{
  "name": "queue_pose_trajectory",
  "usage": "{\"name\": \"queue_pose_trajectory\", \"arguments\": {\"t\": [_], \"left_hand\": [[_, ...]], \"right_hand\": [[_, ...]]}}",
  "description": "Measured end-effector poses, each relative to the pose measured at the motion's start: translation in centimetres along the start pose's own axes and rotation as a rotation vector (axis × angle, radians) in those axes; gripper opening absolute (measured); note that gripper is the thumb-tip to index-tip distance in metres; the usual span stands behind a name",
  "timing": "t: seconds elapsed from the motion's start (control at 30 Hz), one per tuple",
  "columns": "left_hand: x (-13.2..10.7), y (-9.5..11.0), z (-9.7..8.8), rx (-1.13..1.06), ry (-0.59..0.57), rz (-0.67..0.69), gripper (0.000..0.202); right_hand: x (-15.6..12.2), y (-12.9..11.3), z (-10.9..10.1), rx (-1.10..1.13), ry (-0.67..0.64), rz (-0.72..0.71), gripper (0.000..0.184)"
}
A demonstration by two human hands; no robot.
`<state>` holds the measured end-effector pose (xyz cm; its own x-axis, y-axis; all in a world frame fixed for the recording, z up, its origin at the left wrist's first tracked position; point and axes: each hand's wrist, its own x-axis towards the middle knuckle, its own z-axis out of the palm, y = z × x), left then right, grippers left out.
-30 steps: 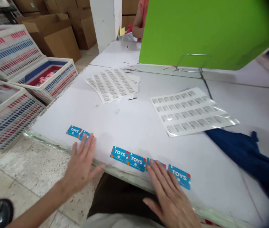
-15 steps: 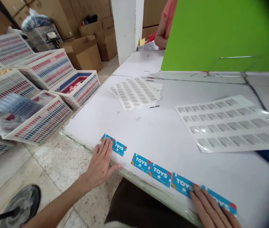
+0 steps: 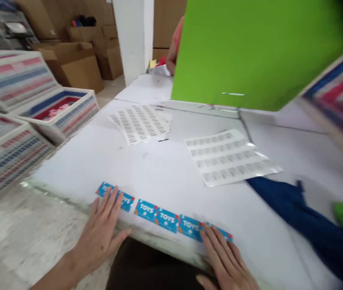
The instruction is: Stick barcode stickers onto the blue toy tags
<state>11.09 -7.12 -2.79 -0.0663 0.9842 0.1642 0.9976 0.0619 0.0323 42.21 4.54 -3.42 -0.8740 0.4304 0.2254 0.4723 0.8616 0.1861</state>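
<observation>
Several blue cards printed "TOYS" (image 3: pixel 167 219) lie in a row along the near edge of the white table (image 3: pixel 77 161). My left hand (image 3: pixel 101 225) lies flat with fingers stretched over the leftmost cards (image 3: pixel 127 201), its thumb out at the table edge. My right hand (image 3: pixel 224 257) rests with fingers extended on the cards at the right end (image 3: pixel 189 227), covering part of them. Neither hand grips anything.
Sheets of printed stickers (image 3: pixel 141 125) lie at the back left, and a larger sticker sheet (image 3: pixel 228 157) lies nearer the middle. A green board (image 3: pixel 234 52) stands behind. Dark blue cloth (image 3: pixel 295 213) lies at right. Striped baskets (image 3: pixel 77 108) and cartons (image 3: pixel 74 68) fill the left.
The view has swung to the right, so the table and cards appear further left. A striped basket and more blue cloth now show at right. Both hands stay flat on the cards.
</observation>
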Motion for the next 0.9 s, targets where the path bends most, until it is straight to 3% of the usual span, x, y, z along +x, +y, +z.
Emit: {"name": "queue_pose_trajectory", "arguments": {"t": [0.07, 0.17, 0.3, 0.43, 0.57, 0.67, 0.73, 0.8, 0.83, 0.9], "left_hand": [[2.5, 1.0, -0.3, -0.058, 0.033, 0.036, 0.069], [8.2, 3.0, -1.2, -0.163, -0.085, 0.12, 0.062], [16.1, 5.6, -1.8, -0.285, -0.25, 0.147, 0.06], [20.2, 6.5, -1.3, -0.375, -0.26, 0.153, 0.059], [21.8, 6.1, -1.3, -0.424, -0.245, 0.148, 0.057], [23.2, 6.6, -3.7, -0.414, -0.117, 0.166, 0.052], [24.1, 7.7, -7.1, -0.361, 0.082, 0.229, 0.046], [24.5, 9.3, -11.7, -0.263, 0.282, 0.339, 0.046], [24.4, 10.1, -14.1, -0.214, 0.33, 0.372, 0.047], [23.2, 11.2, -18.5, -0.15, 0.289, 0.368, 0.04]], "right_hand": [[1.9, 3.4, -0.6, 0.056, 0.021, 0.164, 0.062], [6.0, 11.5, -0.9, 0.302, -0.031, 0.583, 0.053], [11.7, 22.1, -0.1, 0.345, -0.063, 0.76, 0.038], [14.8, 27.8, 1.0, 0.413, -0.067, 0.897, 0.033], [15.7, 28.8, 0.9, 0.61, -0.082, 0.911, 0.037], [16.6, 27.8, -1.8, 0.792, -0.045, 0.852, 0.046], [17.2, 26.2, -5.3, 0.887, -0.023, 0.807, 0.038], [17.4, 23.6, -9.8, 0.966, -0.013, 0.725, 0.03], [17.2, 21.9, -12.1, 1.015, -0.019, 0.639, 0.027], [16.4, 18.1, -16.5, 0.994, 0.04, 0.444, 0.024]]}}
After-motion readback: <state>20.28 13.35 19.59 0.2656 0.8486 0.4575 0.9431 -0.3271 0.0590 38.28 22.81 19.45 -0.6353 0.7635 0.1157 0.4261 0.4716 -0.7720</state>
